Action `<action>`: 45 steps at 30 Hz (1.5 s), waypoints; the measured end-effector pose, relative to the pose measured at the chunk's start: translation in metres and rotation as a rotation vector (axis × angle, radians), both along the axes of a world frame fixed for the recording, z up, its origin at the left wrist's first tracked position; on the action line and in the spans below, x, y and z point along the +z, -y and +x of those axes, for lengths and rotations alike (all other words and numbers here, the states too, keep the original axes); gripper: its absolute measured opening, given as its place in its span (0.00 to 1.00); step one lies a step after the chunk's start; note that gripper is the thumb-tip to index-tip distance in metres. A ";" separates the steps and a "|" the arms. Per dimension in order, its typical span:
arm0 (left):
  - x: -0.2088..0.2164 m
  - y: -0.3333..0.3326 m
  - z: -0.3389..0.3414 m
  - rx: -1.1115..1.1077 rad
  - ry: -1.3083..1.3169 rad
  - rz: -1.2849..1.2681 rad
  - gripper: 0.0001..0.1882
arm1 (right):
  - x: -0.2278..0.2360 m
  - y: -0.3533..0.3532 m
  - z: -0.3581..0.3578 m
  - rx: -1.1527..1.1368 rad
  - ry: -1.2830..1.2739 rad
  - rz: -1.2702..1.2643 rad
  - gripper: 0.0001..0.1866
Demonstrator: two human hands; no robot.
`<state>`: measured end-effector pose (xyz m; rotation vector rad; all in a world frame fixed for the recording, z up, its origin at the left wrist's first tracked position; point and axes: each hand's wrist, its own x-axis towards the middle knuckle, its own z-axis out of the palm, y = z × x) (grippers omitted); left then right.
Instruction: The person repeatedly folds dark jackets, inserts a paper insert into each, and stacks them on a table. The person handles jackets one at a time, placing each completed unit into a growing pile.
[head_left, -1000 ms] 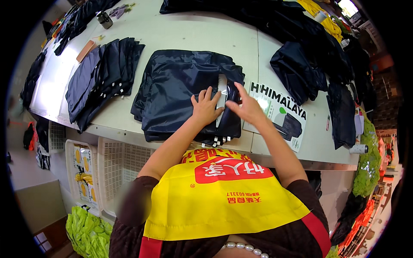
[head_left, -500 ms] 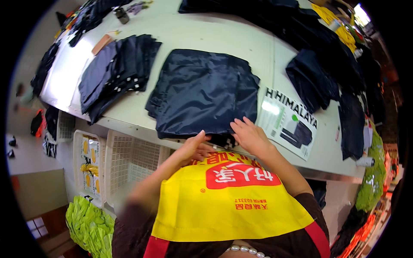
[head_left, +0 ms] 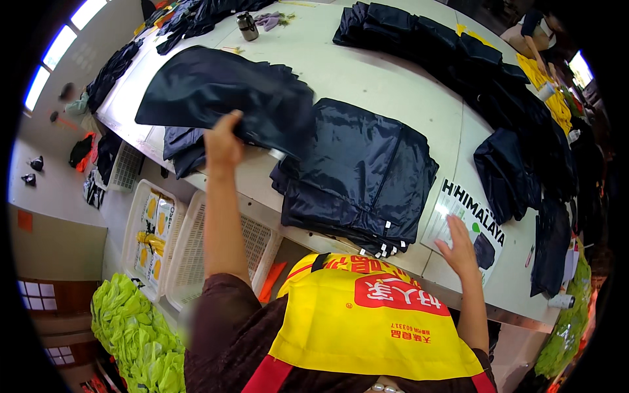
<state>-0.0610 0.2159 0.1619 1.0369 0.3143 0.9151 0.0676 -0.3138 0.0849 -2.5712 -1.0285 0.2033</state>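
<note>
My left hand (head_left: 225, 143) grips the near edge of a folded dark navy garment (head_left: 213, 88), its thumb on top. That garment is lifted over the left stack of navy garments (head_left: 182, 144), which it mostly covers, and its right end overlaps the middle stack's side. Directly in front of me lies the middle stack of folded navy garments (head_left: 360, 164), shiny, with small white tags along its near edge. My right hand (head_left: 460, 249) is open with fingers spread, holding nothing, above or beside a flat printed packet (head_left: 436, 219) with a garment picture.
More dark garments (head_left: 419, 42) line the far and right sides of the white table (head_left: 386, 78). A metal bottle (head_left: 247, 27) stands at the far left. White plastic baskets (head_left: 177, 281) and bright green bundles (head_left: 134, 327) are below left. Another person (head_left: 534, 36) is at the far right.
My left hand has gone from the middle stack's near edge out to the left, carrying a garment. My right hand has left the stack for the right. The whole view has shifted.
</note>
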 end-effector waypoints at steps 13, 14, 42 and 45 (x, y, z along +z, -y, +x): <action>-0.118 -0.144 0.020 1.223 -0.956 0.146 0.24 | -0.057 0.164 0.004 -0.142 -0.012 -0.542 0.24; -0.118 -0.106 0.030 1.123 -0.893 0.378 0.24 | -0.052 0.165 0.001 -0.096 0.065 -0.513 0.19; -0.175 0.211 0.132 -0.065 -0.936 0.854 0.09 | 0.043 0.040 0.083 -0.494 0.177 0.748 0.15; -0.153 0.213 0.121 -0.110 -0.854 0.754 0.10 | -0.002 0.034 0.105 -0.461 -0.064 0.528 0.15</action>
